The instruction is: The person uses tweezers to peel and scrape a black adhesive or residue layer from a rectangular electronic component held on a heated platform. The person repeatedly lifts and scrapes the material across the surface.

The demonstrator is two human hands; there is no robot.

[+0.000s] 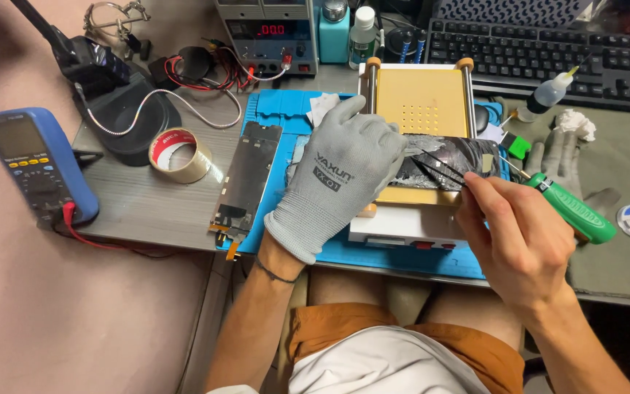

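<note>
My left hand (340, 175), in a grey work glove, presses flat on the left end of a cracked dark phone screen (450, 159) that lies across a yellow heating plate (421, 98). My bare right hand (515, 233) grips thin black tweezers (439, 166), whose tips rest on the broken glass. The plate sits on a white base (402, 228) above a blue work mat (286, 109).
A phone display panel (246, 179) lies on the mat's left edge, next to a tape roll (179, 155) and a blue multimeter (34, 164). A green-handled tool (574, 211), a spare grey glove (559, 157), a squeeze bottle (552, 95), a keyboard (548, 51) and a power supply (267, 36) stand around.
</note>
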